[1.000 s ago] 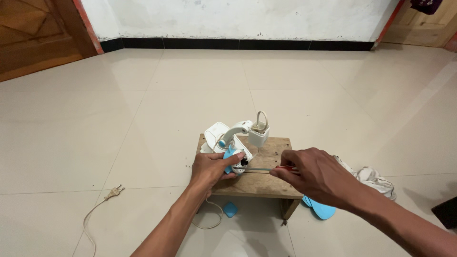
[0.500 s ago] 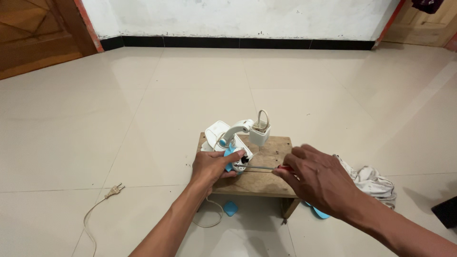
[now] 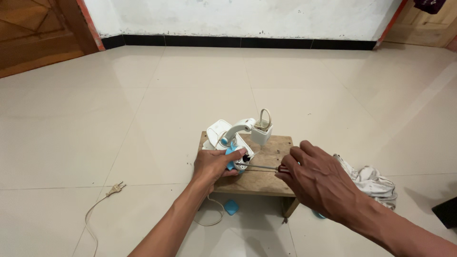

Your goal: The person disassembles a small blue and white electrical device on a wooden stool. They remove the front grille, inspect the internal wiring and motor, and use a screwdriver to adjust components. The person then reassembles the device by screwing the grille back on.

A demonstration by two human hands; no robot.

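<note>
Head view, only cam.

Change vs 1.0 s and 0.5 s ago: R hand (image 3: pixel 320 183) has slid a bit lower and to the right, still closed round the screwdriver (image 3: pixel 264 167); shaft still points left at the same spot on the appliance. L hand (image 3: pixel 215 164) hasn't shifted. White appliance (image 3: pixel 232 143) w/ blue parts sits where it was, on the left part of the small wooden counter (image 3: pixel 271 178). Judgement: tip stays engaged, so the fastener work is ongoing, not finished; hand shift looks like a re-grip or a turn, can't say which.

Grip state: L grip clenched on the lower body of the appliance, thumb on top, pressing it to the counter. R grip grasping the screwdriver handle; only the dark-red end of it shows past the fingers.

Around: small white block w/ wire loop (image 3: pixel 261 131) upright at the counter's back edge, just beside the appliance arm. Blue piece (image 3: pixel 231 207) on the floor under the counter front. Crumpled cloth (image 3: pixel 373 181) on the floor to the right. Cord w/ plug (image 3: pixel 114 189) on the floor, left, well apart.

Hidden / unclear:
- screw and driver tip: covered by L fingers, too small.
- most of the handle: inside R hand.
- counter legs: mostly out of sight.
- dark object at the right edge: cut off, unidentified.
- another blue bit under R wrist: mostly covered.
</note>
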